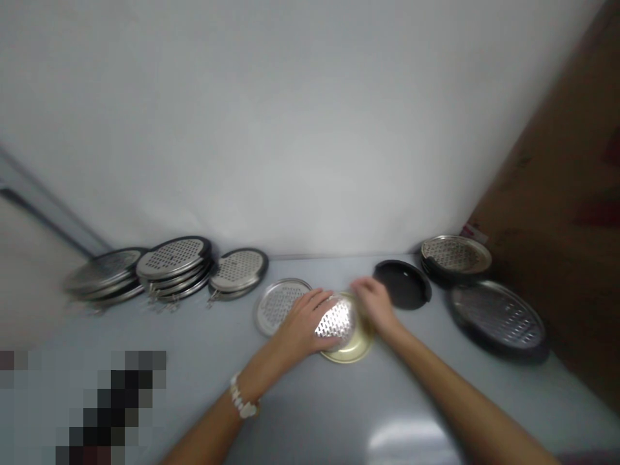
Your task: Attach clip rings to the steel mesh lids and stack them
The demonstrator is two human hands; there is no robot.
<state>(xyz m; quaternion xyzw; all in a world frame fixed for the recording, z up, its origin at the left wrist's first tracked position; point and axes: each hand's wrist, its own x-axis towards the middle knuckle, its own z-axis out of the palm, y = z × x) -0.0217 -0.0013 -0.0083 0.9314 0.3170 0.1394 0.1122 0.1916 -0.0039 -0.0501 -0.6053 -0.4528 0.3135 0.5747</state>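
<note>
My left hand grips a shiny round metal grater disc, thumb at the near edge and fingers over the far left side. Beneath that disc lies a gold-coloured round dish, partly covered. By the dish's upper right edge is my right hand, slightly blurred, its fingers curled closed; whatever they hold, if anything, is hidden. Another flat round grater disc rests just left, partly behind my left hand. A shallow black round holder sits beyond my right hand.
On the left, black-rimmed round graters stand in a far-left stack, a taller stack and a smaller one. More lie at right: a grater near the wall and a larger one. A brown panel borders the grey table.
</note>
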